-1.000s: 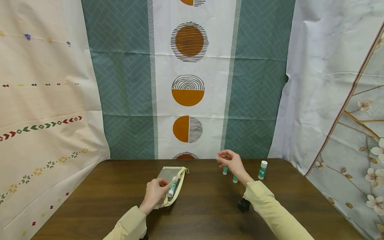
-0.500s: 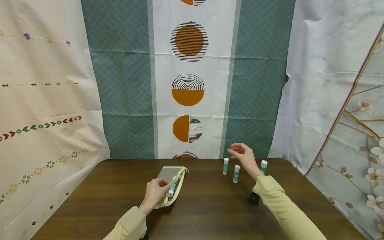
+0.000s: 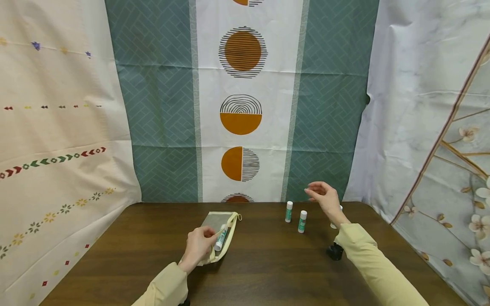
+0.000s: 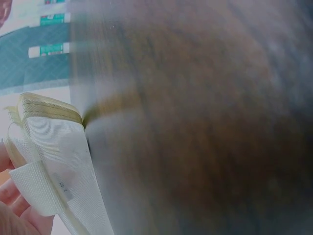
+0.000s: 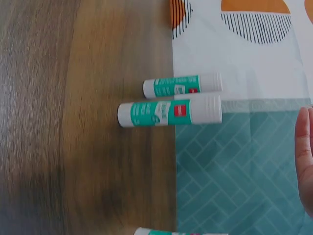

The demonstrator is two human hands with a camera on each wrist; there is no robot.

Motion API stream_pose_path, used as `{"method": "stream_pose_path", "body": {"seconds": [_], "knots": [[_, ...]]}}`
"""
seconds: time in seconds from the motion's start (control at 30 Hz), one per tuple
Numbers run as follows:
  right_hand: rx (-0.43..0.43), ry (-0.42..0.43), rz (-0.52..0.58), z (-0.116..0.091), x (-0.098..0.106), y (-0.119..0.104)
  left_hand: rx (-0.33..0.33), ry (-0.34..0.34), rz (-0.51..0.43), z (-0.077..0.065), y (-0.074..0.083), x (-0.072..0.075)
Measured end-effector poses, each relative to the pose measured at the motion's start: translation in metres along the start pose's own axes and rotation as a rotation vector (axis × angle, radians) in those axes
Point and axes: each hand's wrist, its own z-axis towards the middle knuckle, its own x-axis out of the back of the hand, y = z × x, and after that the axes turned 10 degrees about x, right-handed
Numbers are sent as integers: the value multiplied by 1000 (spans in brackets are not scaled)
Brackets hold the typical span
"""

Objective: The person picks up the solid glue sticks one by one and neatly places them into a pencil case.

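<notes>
My left hand pinches the open edge of a pale yellow mesh zipper pouch on the table's left half. Inside that pouch, a white and green glue stick shows through the opening. Over the right side of the table my right hand is raised, holding nothing, its fingers loosely bent. Two upright glue sticks, a farther one and a nearer one, stand left of it. Behind the right hand's wrist a third standing glue stick is mostly hidden.
The dark wooden table reaches back to a teal and white patterned curtain. More cloth hangs along both sides. A small ring pull sits at the pouch's far corner.
My right hand has moved rightward, away from the two left glue sticks, which are now uncovered; it now hides most of the third. My left hand and the pouch have stayed put.
</notes>
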Motion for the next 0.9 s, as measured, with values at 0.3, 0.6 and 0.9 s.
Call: {"method": "stream_pose_path", "body": {"seconds": [0.3, 0.6, 0.9], "knots": [[28, 20, -5, -1, 18, 6, 16, -2, -12, 0, -1, 0], [43, 29, -62, -5, 37, 0, 10, -5, 3, -1, 0, 1], [6, 29, -138, -12, 55, 12, 13, -7, -6, -1, 0, 2]]}}
